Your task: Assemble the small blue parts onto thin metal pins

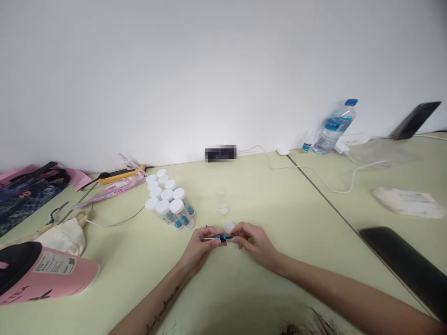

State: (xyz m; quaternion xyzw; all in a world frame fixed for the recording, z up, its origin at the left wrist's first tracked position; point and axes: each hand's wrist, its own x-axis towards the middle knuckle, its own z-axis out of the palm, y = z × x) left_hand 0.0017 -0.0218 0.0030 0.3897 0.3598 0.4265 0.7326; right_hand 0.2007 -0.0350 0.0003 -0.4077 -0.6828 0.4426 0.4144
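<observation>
Both my hands meet low over the pale green table (244,288). My left hand (201,243) is closed in a pinch on a thin metal tool (206,238) that lies level, its blue end (220,237) between the two hands. My right hand (254,240) is closed too, pinching the blue end from the right. A white cap (229,226) lies on the table just behind my fingers. An open, clear vial (222,200) stands upright a little farther back. To the left stands a cluster of several white-capped vials (169,202) with blue pieces inside.
A pink cup with a black rim (42,272) and a cloth bag (66,235) lie at the left. At the back: a yellow-and-black tool (118,174), a water bottle (334,126), white cables (314,174). On the right are a black flat object (405,263) and folded white cloth (407,201).
</observation>
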